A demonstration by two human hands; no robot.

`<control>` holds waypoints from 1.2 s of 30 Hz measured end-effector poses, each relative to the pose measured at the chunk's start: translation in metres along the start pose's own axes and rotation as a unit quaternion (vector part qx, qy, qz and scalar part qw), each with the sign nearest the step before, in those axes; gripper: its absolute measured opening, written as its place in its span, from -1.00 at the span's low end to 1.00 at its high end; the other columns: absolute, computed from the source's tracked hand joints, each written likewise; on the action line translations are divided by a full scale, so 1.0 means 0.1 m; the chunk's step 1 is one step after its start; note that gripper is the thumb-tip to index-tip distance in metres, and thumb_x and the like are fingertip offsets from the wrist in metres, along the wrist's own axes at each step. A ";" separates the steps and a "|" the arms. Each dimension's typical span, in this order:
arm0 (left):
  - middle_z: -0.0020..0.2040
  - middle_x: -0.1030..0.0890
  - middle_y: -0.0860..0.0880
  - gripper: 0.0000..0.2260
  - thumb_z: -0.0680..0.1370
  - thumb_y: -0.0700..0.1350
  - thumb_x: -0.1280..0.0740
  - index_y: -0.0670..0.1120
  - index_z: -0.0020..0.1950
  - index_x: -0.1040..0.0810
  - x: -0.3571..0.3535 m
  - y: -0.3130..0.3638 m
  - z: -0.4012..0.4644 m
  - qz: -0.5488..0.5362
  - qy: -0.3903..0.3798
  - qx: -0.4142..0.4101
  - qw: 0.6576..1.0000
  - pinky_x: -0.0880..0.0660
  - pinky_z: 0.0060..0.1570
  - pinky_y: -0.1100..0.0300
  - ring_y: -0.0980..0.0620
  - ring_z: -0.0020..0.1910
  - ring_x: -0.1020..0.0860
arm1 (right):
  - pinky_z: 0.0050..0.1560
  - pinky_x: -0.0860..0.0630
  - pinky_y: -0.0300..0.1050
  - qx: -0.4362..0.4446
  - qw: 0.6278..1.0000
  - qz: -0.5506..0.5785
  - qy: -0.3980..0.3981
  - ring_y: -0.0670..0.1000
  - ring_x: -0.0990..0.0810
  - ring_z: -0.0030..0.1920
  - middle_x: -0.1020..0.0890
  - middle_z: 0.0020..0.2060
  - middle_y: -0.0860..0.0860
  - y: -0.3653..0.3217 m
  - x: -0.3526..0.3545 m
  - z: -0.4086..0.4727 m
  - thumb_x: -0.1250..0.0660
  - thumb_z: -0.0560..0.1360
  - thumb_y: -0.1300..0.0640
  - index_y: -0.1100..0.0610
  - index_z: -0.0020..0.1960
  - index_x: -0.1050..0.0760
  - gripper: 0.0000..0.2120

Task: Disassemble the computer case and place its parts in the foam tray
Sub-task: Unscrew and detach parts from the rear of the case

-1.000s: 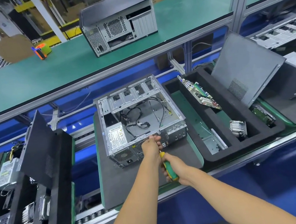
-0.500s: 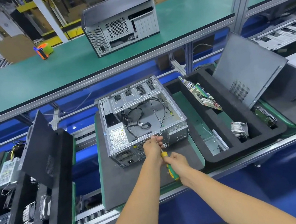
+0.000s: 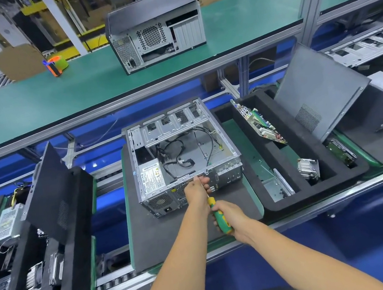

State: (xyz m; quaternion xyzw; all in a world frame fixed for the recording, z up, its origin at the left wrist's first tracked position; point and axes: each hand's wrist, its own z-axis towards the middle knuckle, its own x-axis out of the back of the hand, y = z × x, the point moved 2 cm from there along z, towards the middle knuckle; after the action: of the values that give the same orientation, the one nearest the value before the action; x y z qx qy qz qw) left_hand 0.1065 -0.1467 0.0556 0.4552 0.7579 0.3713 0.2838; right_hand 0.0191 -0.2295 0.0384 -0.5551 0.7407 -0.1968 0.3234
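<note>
Little has shifted over the last second: both hands stay at the near rim of the open computer case [image 3: 182,156], only edging a touch right.

Lying on its dark mat on the bench [image 3: 30,106], the case sits just left of the foam tray [image 3: 316,190], which already holds a motherboard [image 3: 259,124] and a side panel [image 3: 319,91]. Her right hand [image 3: 229,216] grips the screwdriver [image 3: 218,215], fingers wrapped round its handle; her left hand [image 3: 198,189] pinches the shaft up by the case edge.
</note>
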 end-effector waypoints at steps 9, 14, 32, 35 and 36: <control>-0.26 -0.52 -0.05 -0.71 0.75 -0.12 -0.11 -0.21 -0.06 -0.50 -0.02 0.00 -0.02 -0.006 -0.001 0.000 1.000 -0.27 -0.50 0.32 0.10 -0.42 -0.31 | -0.41 -0.39 -0.17 -0.083 0.991 0.055 -0.095 0.01 -0.40 -0.46 -0.51 -0.37 0.09 0.00 0.04 -0.04 -0.14 0.56 -0.02 0.17 -0.24 -0.60 -0.61; -0.28 -0.52 -0.05 -0.72 0.75 -0.11 -0.11 -0.24 0.03 -0.51 -0.03 0.01 -0.02 -0.006 -0.003 0.004 1.000 -0.29 -0.53 0.34 0.10 -0.41 -0.32 | -0.33 -0.53 -0.13 -0.091 0.988 0.079 -0.098 -0.02 -0.52 -0.41 -0.58 -0.32 0.06 0.01 0.12 0.01 -0.12 0.65 0.03 0.18 -0.10 -0.62 -0.63; -0.26 -0.56 -0.04 -0.69 0.74 -0.10 -0.17 -0.20 -0.10 -0.55 0.00 -0.03 0.01 0.013 0.012 -0.016 1.000 -0.37 -0.35 0.23 0.07 -0.41 -0.37 | -0.42 -0.46 -0.17 -0.075 0.994 0.021 -0.073 0.00 -0.50 -0.44 -0.57 -0.36 0.09 -0.01 0.01 -0.06 -0.15 0.58 -0.04 0.18 -0.19 -0.60 -0.61; -0.31 -0.52 -0.04 -0.68 0.74 -0.08 -0.16 -0.20 -0.10 -0.56 -0.01 -0.03 0.01 0.014 0.011 -0.009 1.000 -0.36 -0.36 0.24 0.06 -0.42 -0.37 | -0.43 -0.50 -0.18 -0.080 0.993 0.061 -0.060 -0.01 -0.54 -0.43 -0.60 -0.34 0.10 -0.03 0.03 -0.08 -0.15 0.63 0.00 0.21 -0.14 -0.60 -0.62; -0.32 -0.51 -0.04 -0.68 0.74 -0.09 -0.16 -0.21 -0.09 -0.56 -0.02 -0.03 0.00 0.013 0.011 -0.008 1.000 -0.37 -0.38 0.25 0.06 -0.42 -0.36 | -0.43 -0.52 -0.18 -0.073 0.994 0.064 -0.055 -0.01 -0.56 -0.42 -0.60 -0.33 0.11 -0.06 0.02 -0.10 -0.20 0.63 0.05 0.22 -0.12 -0.59 -0.68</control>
State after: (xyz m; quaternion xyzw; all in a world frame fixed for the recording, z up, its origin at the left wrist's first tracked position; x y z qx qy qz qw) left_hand 0.1060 -0.1489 0.0530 0.4588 0.7519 0.3858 0.2745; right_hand 0.0154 -0.2335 0.0490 -0.5386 0.7682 -0.0905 0.3340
